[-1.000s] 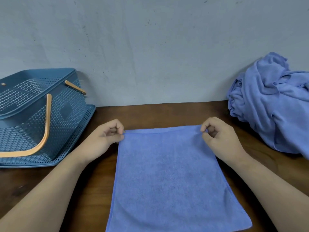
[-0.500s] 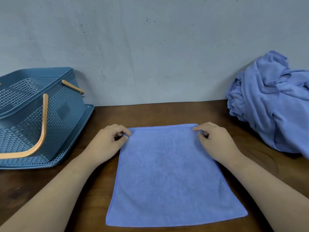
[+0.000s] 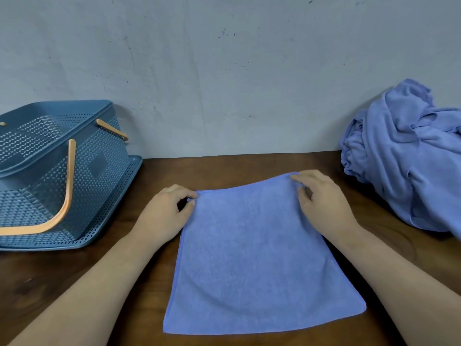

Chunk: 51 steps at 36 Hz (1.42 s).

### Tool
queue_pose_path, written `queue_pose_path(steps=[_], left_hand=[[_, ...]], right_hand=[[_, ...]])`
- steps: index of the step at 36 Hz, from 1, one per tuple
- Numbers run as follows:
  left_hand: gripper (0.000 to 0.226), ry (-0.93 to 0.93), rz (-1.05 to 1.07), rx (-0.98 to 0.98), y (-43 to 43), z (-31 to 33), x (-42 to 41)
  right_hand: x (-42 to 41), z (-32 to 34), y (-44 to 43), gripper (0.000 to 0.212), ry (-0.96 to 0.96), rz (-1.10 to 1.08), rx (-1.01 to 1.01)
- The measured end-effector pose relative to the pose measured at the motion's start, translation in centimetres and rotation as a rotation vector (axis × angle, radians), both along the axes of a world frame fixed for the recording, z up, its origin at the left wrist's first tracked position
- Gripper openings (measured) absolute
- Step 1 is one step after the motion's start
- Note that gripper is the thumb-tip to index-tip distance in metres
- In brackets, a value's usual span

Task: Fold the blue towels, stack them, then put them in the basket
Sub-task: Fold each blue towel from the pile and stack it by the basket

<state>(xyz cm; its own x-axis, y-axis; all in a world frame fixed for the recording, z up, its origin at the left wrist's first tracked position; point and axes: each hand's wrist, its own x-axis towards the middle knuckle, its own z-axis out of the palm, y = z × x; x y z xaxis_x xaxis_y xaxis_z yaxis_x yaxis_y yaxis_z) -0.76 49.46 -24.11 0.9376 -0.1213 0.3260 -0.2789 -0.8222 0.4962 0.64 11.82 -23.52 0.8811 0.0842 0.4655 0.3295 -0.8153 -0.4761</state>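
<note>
Grips on both sides are clamping the far edge of the spread towel [image 3: 257,258]. The left hand [image 3: 164,216] is pinching the far-left corner between thumb and forefinger. The right hand [image 3: 324,203] is pinching the far-right corner, its forefinger lying along the hem and its thumb sitting on the cloth just below. The towel is lying flat and unfolded on the bench [image 3: 224,168] between the two forearms. Its longer run, as far as the wide lens is letting me judge, is going from the person toward the wall, so the held edge is the far one and the free edge is lying nearest the body. The coming move is turning on that relation, in my judgement. With both far corners in hand, the first fold is probably calling for that edge to be drawn straight back along the axis and laid on the near edge, the hands travelling together. The far edge is sitting slightly skewed, with the right corner lying farther off than the left, and that is risking halves that do not line up. The basket [image 3: 94,176] is standing well apart on the left, nearer the left hand, while the heap of unfolded towels [image 3: 404,156] is slumping against the wall on the right, nearer the right hand. Neither is touching the spread towel.
</note>
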Motion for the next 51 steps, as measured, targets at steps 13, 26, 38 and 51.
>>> queue_pose_path(steps=[13,26,38,51], left_hand=[[0.037,0.069,0.07,0.111,-0.6,0.0,0.5],[0.042,-0.018,0.133,0.093,-1.6,1.8,-0.2],[0.074,0.225,-0.172,0.408,-8.8,0.1,-4.3],[0.101,0.342,-0.006,0.387,-5.9,1.3,-1.8]], right_hand=[[-0.3,-1.0,0.8,0.038,0.179,-0.119,-0.267],[0.4,-0.3,-0.4,0.038,0.032,-0.069,-0.085],[-3.1,-0.6,4.9,0.064,0.238,0.424,-0.425],[0.0,-0.3,0.8,0.084,0.422,0.201,-0.433]])
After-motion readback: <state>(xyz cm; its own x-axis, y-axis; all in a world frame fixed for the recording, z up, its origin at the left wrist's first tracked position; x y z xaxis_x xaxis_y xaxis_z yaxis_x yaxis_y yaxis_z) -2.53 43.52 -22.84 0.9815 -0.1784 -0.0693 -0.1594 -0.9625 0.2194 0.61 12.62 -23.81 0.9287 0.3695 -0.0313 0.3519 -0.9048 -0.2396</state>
